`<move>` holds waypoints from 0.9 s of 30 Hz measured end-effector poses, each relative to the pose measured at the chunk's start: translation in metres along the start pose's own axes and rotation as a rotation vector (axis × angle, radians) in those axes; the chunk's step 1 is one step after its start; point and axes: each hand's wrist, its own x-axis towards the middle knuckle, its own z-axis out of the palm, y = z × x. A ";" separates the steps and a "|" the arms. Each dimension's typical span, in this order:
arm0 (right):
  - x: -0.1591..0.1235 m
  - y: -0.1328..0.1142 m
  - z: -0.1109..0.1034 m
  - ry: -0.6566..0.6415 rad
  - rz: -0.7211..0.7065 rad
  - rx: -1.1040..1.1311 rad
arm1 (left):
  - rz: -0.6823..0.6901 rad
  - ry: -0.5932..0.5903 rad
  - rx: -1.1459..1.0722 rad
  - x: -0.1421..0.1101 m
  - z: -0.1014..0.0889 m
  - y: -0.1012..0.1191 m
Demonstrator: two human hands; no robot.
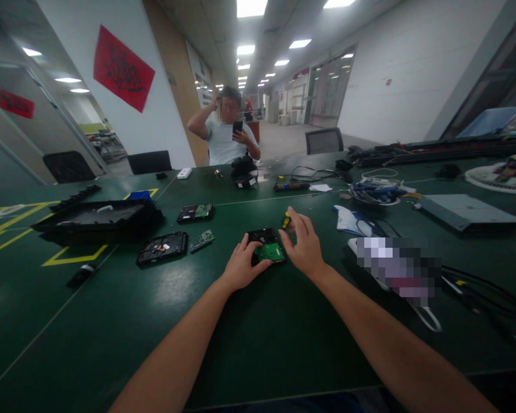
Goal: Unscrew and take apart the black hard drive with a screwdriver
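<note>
Two bare hands meet over a green table. Our left hand (241, 267) curls around the left end of a black hard drive (272, 252), its thumb along the near edge and its fingers toward the far side, holding it against the tabletop. The drive lies flat in front of us, green circuit board facing up. Our right hand (305, 245) is raised at the drive's right side, thumb and fingers spread apart; just past its fingertips is a small yellow-and-black tool (286, 220), and we cannot tell whether they touch it.

To work well here, we would judge it best to brace the drive by its edges, keep our left thumb clear of the board's parts, and let the right hand come in lightly from above.

Further left lie a loose circuit board (202, 241), a black casing (162, 249) and, farther off, a second drive (196, 213); beyond these is a large black tray (98, 218). To the right sits a grey metal box (470, 211). Across the table, a person in a pale shirt (224, 142) holds a phone (237, 127).
</note>
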 end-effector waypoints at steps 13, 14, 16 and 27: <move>0.000 0.000 0.001 0.000 -0.006 0.002 | -0.004 -0.007 -0.002 0.000 -0.001 0.001; 0.000 0.001 0.001 0.004 -0.005 0.003 | -0.002 -0.008 -0.003 0.000 -0.001 0.001; 0.000 0.001 0.001 0.017 -0.009 0.001 | 0.004 -0.008 -0.005 0.000 -0.001 0.000; -0.001 0.003 0.002 0.029 -0.004 0.009 | 0.000 -0.012 0.006 0.000 -0.002 0.003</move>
